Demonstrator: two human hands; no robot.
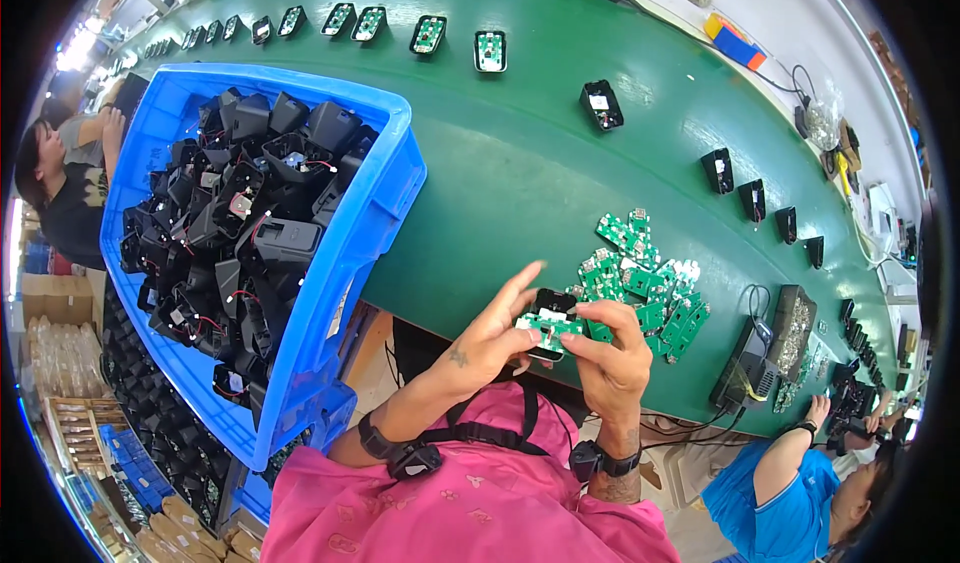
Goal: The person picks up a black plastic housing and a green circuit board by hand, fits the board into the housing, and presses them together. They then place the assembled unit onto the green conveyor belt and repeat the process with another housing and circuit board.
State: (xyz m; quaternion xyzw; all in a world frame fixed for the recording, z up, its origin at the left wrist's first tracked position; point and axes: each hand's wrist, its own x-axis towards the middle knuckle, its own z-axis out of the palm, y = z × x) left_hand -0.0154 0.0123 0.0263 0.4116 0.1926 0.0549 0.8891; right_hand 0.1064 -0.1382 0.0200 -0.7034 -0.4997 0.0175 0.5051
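Observation:
In front of my body, my left hand point(488, 341) holds a small black plastic housing point(556, 302) from its left side, thumb over the near end and index finger stretched out. A green circuit board point(552, 329) with white parts lies over the housing's open face. My right hand point(612, 355) pinches the board's right edge between thumb and fingers, close against the housing. How far the board sits inside cannot be made out. Just beyond my right hand, a loose pile of green circuit boards point(640, 281) rests on the green table point(480, 183).
At left stands a large blue bin point(408, 153) heaped with black housings point(285, 241) and thin wires. Housings with boards point(428, 35) line the table's far side. A black power device point(745, 368) with cables sits at right. A co-worker in blue point(775, 493) is at the right; others are at left.

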